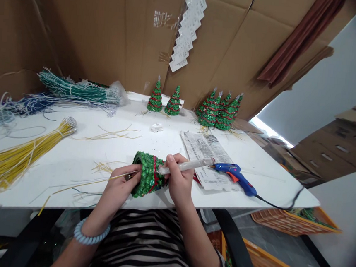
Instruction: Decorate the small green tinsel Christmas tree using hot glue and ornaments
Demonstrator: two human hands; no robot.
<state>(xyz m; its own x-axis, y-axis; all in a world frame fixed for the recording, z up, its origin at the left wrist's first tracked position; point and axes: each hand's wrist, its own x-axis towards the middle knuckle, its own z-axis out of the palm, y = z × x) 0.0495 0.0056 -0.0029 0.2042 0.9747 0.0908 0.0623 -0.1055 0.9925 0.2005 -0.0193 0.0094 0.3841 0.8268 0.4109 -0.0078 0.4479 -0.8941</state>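
A small green tinsel Christmas tree [146, 173] with red garland lies on its side over the table's front edge, its hollow base facing left. My left hand [121, 183] is closed at that base, fingers gripping its rim, and yellow wires [90, 183] run out leftward past the fingers. My right hand [179, 176] is wrapped round a whitish pen-like tool [195, 164], whose tip meets the tree's side near the garland. Those right fingers hide the tree's top. Close to the right hand lies a blue hot glue gun [231, 171] with an orange trigger, its nozzle on folded newspaper [207, 152].
Two finished-looking trees [155, 98] stand at the back, with a cluster of several more [219, 112] to their right. Yellow wire bundle [39, 150] and green wire bundle [78, 90] lie left. Orange crates [295, 220] sit below right. Cardboard [143, 35] walls the back.
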